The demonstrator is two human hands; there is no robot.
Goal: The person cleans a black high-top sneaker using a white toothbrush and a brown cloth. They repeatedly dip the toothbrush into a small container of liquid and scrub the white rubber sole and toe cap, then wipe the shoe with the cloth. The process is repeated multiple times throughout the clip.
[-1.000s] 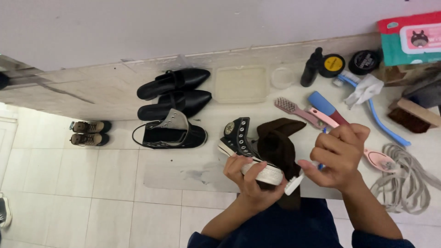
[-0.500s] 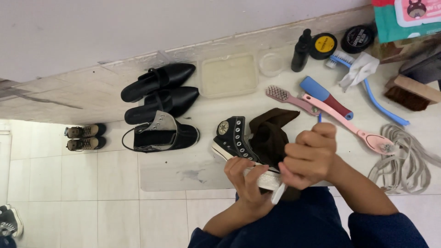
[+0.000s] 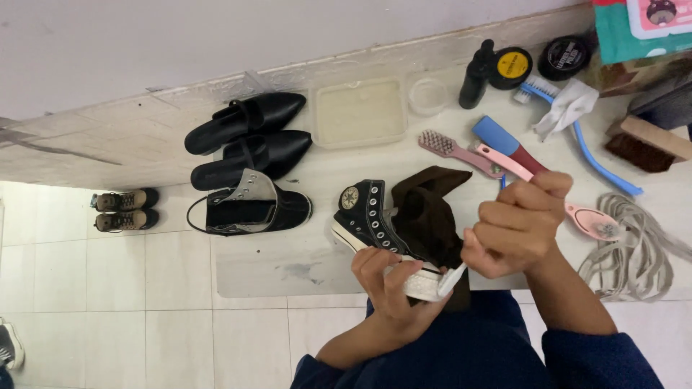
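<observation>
A pale marbled surface (image 3: 346, 180) along the wall carries two black pointed shoes (image 3: 249, 137), a black canvas shoe (image 3: 249, 209), a shallow plastic tray (image 3: 358, 112), several brushes (image 3: 504, 155), polish tins (image 3: 537, 61), a dark bottle (image 3: 476, 75) and what may be grey laces (image 3: 634, 252).

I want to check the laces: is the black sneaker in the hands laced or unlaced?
Unlaced: the black sneaker shows bare eyelets, and loose laces lie on the table.

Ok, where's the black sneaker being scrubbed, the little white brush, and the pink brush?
black sneaker (image 3: 366, 212), head view, on its eyelet side.
little white brush (image 3: 453, 279), head view, on its head.
pink brush (image 3: 592, 218), head view, on its handle.
</observation>
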